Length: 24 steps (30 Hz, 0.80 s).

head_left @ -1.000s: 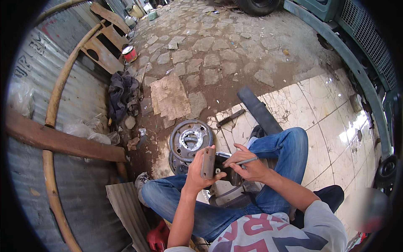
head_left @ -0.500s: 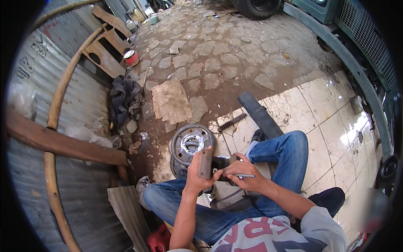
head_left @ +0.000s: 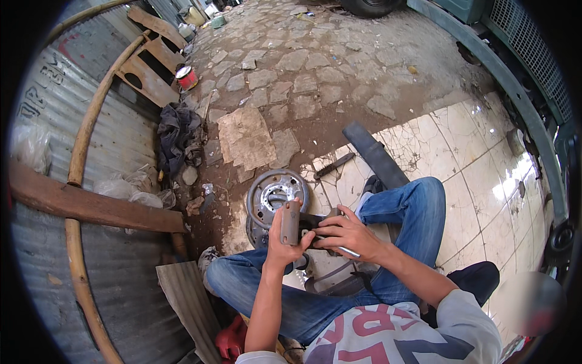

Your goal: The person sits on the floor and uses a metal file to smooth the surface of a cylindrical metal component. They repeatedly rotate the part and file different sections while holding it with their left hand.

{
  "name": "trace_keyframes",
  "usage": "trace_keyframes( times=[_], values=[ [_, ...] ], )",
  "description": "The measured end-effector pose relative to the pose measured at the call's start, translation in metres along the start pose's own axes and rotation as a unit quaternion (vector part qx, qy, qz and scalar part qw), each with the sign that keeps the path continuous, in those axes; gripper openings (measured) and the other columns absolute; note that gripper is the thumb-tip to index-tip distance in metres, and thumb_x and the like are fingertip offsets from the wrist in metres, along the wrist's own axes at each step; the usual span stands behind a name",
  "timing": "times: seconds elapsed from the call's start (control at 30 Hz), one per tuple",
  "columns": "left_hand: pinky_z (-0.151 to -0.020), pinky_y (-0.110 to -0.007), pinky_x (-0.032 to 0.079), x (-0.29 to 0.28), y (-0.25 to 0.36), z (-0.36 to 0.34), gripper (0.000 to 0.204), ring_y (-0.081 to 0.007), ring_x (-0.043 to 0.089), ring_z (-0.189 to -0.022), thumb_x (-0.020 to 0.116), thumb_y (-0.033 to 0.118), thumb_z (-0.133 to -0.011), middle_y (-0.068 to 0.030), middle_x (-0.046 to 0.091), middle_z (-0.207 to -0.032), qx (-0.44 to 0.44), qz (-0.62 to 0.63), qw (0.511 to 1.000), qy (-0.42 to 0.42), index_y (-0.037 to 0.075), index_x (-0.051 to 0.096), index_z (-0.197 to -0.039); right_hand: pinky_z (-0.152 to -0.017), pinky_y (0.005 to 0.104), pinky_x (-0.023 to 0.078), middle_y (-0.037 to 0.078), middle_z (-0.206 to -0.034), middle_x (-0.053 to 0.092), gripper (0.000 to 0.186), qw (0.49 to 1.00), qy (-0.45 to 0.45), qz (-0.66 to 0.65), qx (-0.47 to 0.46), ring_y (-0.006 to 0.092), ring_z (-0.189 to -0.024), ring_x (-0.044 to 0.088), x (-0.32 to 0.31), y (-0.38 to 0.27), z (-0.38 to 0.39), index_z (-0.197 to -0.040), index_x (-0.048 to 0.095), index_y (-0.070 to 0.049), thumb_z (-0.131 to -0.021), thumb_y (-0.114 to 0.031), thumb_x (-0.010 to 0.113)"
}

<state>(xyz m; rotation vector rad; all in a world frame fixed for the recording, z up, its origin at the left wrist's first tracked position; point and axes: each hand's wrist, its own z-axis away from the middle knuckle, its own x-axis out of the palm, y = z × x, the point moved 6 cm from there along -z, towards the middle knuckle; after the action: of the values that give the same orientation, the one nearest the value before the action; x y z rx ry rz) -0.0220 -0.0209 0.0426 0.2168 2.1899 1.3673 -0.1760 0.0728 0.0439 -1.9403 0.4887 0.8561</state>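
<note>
Above my lap, my left hand (head_left: 280, 242) grips a brake shoe (head_left: 290, 222), its brown, worn curved face turned up toward me. The darker metal of the shoe runs off to the right between my hands. My right hand (head_left: 351, 235) is closed over that right part, and a thin silver rod (head_left: 348, 251) pokes out below its fingers. What the rod's other end touches is hidden by the fingers. Just beyond my left hand lies a round metal wheel rim (head_left: 277, 193) on the ground, partly covered by the hand and the shoe.
A dark brush-like tool (head_left: 334, 166) and a long black padded piece (head_left: 376, 155) lie on the cracked tiles (head_left: 473, 176). Flattened cardboard (head_left: 245, 138) and dark cloth (head_left: 179, 136) are on the dirt. A corrugated metal wall (head_left: 115, 267) stands left; a vehicle bumper (head_left: 515, 91) stands right.
Both hands have risen slightly with the brake shoe. The silver rod, nearly level before, now slopes down to the right, and the right fingers have spread further over the shoe.
</note>
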Motion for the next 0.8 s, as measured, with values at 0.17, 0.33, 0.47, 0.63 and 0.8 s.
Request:
trace_keyframes(
  times=[0.17,0.33,0.47,0.63,0.8],
  values=[
    [-0.095,-0.039,0.05,0.002,0.002,0.0,0.071,-0.0323,0.062,-0.112,0.082,0.023,-0.076,-0.0184,0.06,-0.126,0.015,-0.009,1.0,-0.002,-0.002,0.052,-0.137,-0.116,0.0602,0.028,-0.002,-0.129,0.064,0.034,1.0,-0.006,0.024,-0.017,0.0181,-0.124,0.055,-0.002,-0.002,-0.003,-0.117,0.069,-0.023,-0.083,-0.016,0.069],
    [-0.096,-0.038,0.049,-0.001,-0.002,0.001,0.071,-0.0307,0.061,-0.114,0.081,0.021,-0.076,-0.0179,0.06,-0.127,-0.008,0.015,1.0,0.006,-0.002,0.053,-0.137,-0.114,0.0577,0.029,-0.002,-0.125,0.065,0.034,1.0,-0.01,0.025,0.01,0.0185,-0.121,0.057,0.001,-0.004,-0.003,-0.117,0.068,-0.022,-0.085,-0.015,0.07],
    [-0.097,-0.038,0.049,-0.002,-0.001,0.002,0.072,-0.03,0.061,-0.115,0.082,0.02,-0.075,-0.017,0.06,-0.127,0.009,0.011,1.0,-0.001,-0.001,0.053,-0.137,-0.113,0.0568,0.03,-0.001,-0.124,0.066,0.032,0.999,-0.026,-0.035,0.025,0.0188,-0.12,0.058,-0.001,-0.012,0.004,-0.116,0.067,-0.02,-0.085,-0.013,0.072],
    [-0.097,-0.039,0.048,0.005,0.006,0.002,0.072,-0.0324,0.061,-0.115,0.083,0.021,-0.075,-0.0172,0.06,-0.126,0.005,0.0,1.0,-0.024,-0.001,0.053,-0.137,-0.116,0.0588,0.027,0.002,-0.122,0.066,0.034,0.998,0.024,-0.046,0.018,0.0234,-0.122,0.056,-0.011,-0.005,0.002,-0.115,0.067,-0.016,-0.083,-0.007,0.072],
    [-0.097,-0.04,0.048,0.004,-0.005,-0.002,0.073,-0.0336,0.06,-0.112,0.083,0.022,-0.075,-0.017,0.06,-0.126,-0.019,0.015,1.0,0.004,0.0,0.053,-0.138,-0.116,0.0583,0.026,0.001,-0.121,0.066,0.036,0.998,0.013,-0.048,0.024,0.0225,-0.12,0.058,-0.005,-0.004,0.001,-0.114,0.067,-0.017,-0.081,-0.005,0.072]
  ],
)
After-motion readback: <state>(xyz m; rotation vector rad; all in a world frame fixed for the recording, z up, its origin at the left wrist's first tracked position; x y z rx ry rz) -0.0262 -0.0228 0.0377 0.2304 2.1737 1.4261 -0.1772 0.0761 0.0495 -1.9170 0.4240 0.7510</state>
